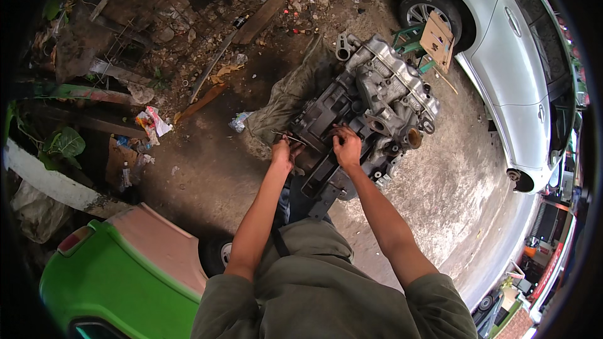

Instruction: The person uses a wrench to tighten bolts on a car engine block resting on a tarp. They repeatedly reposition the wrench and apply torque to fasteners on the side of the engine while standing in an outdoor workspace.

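Note:
An engine [352,110], with a bright metal cover and intake parts on its right and a dark block side on its left, lies in front of me. My left hand [286,152] is closed at the block's near left edge, around a thin rod-like tool [289,137] whose exact kind is too small to tell. On the dark side of the block [319,116] rests my right hand [347,146], its fingers bent and drawn together. Whatever lies under those fingertips is hidden.
A crumpled grey-brown cloth [292,91] lies along the engine's left. Beyond it are wooden planks [259,20] and litter. A green stool with cardboard [437,39] stands behind the engine, near a silver car [502,81]. A green car body [119,276] sits at lower left.

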A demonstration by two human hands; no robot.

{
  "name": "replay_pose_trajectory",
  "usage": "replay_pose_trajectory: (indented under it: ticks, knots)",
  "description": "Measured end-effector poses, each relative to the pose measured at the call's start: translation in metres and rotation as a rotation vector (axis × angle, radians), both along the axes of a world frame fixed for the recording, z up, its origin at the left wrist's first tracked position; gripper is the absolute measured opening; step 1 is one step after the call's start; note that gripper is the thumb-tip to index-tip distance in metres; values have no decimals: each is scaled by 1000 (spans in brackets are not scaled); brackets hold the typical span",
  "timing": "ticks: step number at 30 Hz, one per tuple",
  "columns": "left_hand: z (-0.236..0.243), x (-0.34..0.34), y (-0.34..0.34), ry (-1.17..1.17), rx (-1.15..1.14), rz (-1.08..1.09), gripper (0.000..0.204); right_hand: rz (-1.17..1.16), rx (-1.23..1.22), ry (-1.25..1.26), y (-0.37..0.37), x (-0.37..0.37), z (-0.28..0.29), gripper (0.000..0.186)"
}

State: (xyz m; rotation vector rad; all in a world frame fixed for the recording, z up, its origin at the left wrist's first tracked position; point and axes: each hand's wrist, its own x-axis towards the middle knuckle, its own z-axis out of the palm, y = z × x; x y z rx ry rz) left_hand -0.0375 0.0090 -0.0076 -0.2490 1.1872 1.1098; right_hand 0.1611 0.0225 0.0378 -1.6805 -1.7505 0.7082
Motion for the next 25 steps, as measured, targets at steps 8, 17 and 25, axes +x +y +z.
replay_pose_trajectory:
  ticks: [8,17,25]
  knots:
    - [-1,6,7,-45,-91,56,17,14,1,-1,0,0,0,15]
    - [-5,5,12,-105,-104,96,19,10,4,15,1,0,-1,15]
    - [-14,13,-43,323,245,-164,24,2,-34,-19,0,3,-7,13]
